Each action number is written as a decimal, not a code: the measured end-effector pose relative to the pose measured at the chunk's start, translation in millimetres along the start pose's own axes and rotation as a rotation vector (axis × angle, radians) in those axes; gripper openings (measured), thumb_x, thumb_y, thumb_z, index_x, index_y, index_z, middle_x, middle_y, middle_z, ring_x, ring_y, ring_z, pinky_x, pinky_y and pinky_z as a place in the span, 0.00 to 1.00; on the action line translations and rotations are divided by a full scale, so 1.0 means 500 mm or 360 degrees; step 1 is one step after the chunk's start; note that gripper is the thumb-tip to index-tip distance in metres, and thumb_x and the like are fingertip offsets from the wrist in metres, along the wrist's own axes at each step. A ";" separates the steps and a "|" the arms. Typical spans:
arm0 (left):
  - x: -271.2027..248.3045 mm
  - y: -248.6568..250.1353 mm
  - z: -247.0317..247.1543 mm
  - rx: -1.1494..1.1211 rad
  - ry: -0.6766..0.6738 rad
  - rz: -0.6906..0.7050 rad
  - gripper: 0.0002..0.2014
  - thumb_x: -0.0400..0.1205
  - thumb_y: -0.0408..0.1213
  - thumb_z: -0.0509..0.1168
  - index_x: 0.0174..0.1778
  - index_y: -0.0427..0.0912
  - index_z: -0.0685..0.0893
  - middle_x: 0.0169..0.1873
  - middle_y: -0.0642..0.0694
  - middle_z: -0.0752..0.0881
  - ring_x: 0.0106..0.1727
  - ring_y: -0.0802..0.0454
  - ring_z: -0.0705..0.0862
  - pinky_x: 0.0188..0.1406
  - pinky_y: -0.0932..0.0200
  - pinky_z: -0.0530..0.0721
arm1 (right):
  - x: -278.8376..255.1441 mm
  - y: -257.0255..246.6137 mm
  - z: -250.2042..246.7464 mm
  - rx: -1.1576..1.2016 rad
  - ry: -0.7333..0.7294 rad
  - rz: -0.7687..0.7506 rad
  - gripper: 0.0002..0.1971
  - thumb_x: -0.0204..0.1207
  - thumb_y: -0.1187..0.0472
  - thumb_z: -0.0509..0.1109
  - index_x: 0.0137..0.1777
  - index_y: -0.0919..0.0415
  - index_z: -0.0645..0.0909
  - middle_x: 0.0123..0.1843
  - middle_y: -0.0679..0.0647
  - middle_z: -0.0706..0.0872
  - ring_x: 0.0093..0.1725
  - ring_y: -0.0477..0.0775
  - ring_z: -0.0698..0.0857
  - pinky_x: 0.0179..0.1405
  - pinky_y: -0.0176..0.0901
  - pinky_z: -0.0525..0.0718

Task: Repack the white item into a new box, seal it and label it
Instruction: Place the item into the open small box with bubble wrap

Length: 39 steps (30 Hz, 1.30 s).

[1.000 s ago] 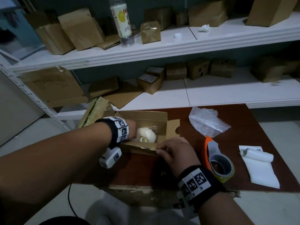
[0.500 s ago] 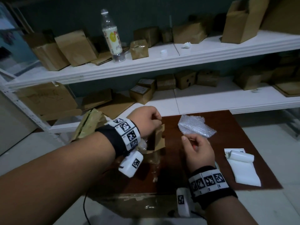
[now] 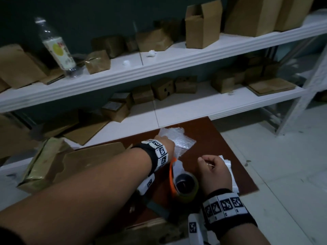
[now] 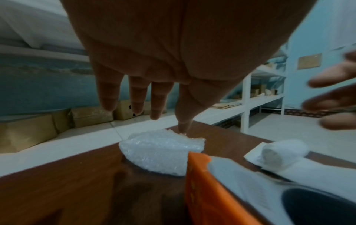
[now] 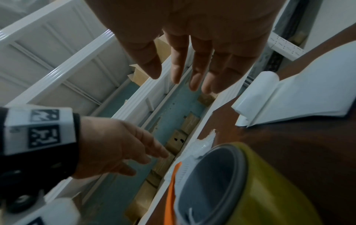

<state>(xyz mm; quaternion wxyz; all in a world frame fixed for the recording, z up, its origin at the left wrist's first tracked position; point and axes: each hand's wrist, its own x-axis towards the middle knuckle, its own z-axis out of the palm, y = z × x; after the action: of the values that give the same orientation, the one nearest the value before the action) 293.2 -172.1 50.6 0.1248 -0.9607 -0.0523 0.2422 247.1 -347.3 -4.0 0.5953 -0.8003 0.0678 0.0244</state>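
Note:
An open brown box [image 3: 88, 158] lies at the table's left, partly behind my left forearm; the white item is not visible. My left hand [image 3: 165, 143] reaches across to the crumpled bubble wrap [image 3: 178, 140] at the table's far edge. Its fingers are straight, and one fingertip touches the bubble wrap [image 4: 158, 150]. My right hand [image 3: 210, 165] hovers empty above the white label sheets [image 3: 228, 163], with its fingers [image 5: 194, 73] straight. The orange tape dispenser [image 3: 184, 184] stands between my hands. A label roll [image 4: 283, 150] lies on the sheets.
White shelves [image 3: 177, 61] behind the brown table [image 3: 221, 144] carry several cardboard boxes and a plastic bottle [image 3: 58, 50]. Flattened cardboard [image 3: 85, 129] lies on the lower shelf. A taped packet [image 3: 44, 160] sits left of the box. Pale tiled floor [image 3: 283, 174] is to the right.
My left hand left the box and reached right to the bubble wrap, opening its fingers. My right hand shifted right over the labels. The view swung right, and the box now lies at the left.

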 end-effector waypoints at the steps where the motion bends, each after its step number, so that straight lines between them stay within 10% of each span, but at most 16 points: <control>1: 0.028 0.000 0.007 0.0033 -0.0031 -0.0034 0.22 0.77 0.42 0.70 0.69 0.51 0.83 0.68 0.40 0.78 0.68 0.35 0.76 0.68 0.44 0.79 | 0.007 0.009 -0.006 -0.0011 0.0015 0.0009 0.08 0.79 0.53 0.71 0.54 0.53 0.85 0.48 0.48 0.89 0.48 0.48 0.86 0.45 0.38 0.76; 11: 0.183 -0.003 0.050 0.0504 -0.0384 -0.0042 0.30 0.82 0.44 0.67 0.80 0.65 0.67 0.87 0.46 0.39 0.84 0.28 0.34 0.75 0.17 0.52 | 0.056 0.054 0.002 -0.0106 -0.0016 0.0007 0.06 0.79 0.52 0.70 0.53 0.49 0.83 0.54 0.49 0.87 0.54 0.50 0.84 0.55 0.44 0.80; 19: 0.155 0.011 0.038 0.0454 -0.0286 0.0096 0.23 0.80 0.37 0.71 0.72 0.40 0.80 0.70 0.41 0.80 0.69 0.36 0.80 0.62 0.43 0.83 | 0.061 0.050 0.016 -0.0075 -0.0010 0.0026 0.07 0.79 0.51 0.70 0.54 0.48 0.83 0.54 0.48 0.87 0.55 0.50 0.84 0.59 0.47 0.82; 22: 0.134 0.000 0.021 -0.0041 0.0015 0.0007 0.18 0.81 0.38 0.69 0.67 0.39 0.83 0.62 0.40 0.86 0.61 0.41 0.86 0.50 0.56 0.83 | 0.053 0.036 0.022 -0.0058 -0.0016 0.0016 0.08 0.79 0.51 0.70 0.55 0.49 0.84 0.54 0.47 0.87 0.56 0.49 0.84 0.61 0.47 0.81; 26: 0.065 -0.017 -0.056 -0.0752 0.0602 -0.0167 0.11 0.82 0.38 0.66 0.58 0.45 0.88 0.56 0.44 0.87 0.57 0.43 0.86 0.60 0.52 0.82 | 0.030 0.006 0.023 0.0055 -0.0030 -0.0075 0.06 0.80 0.54 0.71 0.54 0.51 0.84 0.49 0.44 0.87 0.51 0.45 0.84 0.49 0.32 0.79; 29: -0.012 -0.056 -0.069 -0.1397 0.1007 -0.0077 0.07 0.80 0.36 0.70 0.42 0.55 0.88 0.42 0.56 0.87 0.44 0.56 0.84 0.45 0.64 0.78 | 0.004 -0.011 0.033 0.0317 -0.0083 -0.0064 0.04 0.79 0.56 0.71 0.52 0.51 0.85 0.44 0.45 0.89 0.49 0.47 0.87 0.44 0.27 0.79; 32: -0.122 -0.111 -0.051 -0.2098 0.1017 0.0157 0.14 0.77 0.27 0.73 0.44 0.55 0.86 0.34 0.52 0.82 0.32 0.54 0.79 0.35 0.59 0.75 | -0.029 -0.032 0.067 0.0695 -0.0271 0.0053 0.14 0.71 0.45 0.72 0.52 0.50 0.86 0.46 0.51 0.92 0.50 0.53 0.91 0.46 0.51 0.87; 39: -0.331 -0.172 0.045 -0.2545 0.0909 0.0241 0.18 0.78 0.19 0.71 0.58 0.42 0.84 0.35 0.43 0.82 0.38 0.43 0.78 0.41 0.48 0.79 | -0.130 -0.102 0.122 0.1412 -0.0888 0.0030 0.22 0.74 0.60 0.74 0.68 0.63 0.80 0.59 0.64 0.90 0.54 0.66 0.90 0.37 0.49 0.89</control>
<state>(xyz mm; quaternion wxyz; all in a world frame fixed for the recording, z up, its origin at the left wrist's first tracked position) 133.6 -111.4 129.1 -0.5992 -0.7851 -0.1098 -0.1116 192.2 -269.2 34.4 0.8722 -0.4335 -0.0823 0.2111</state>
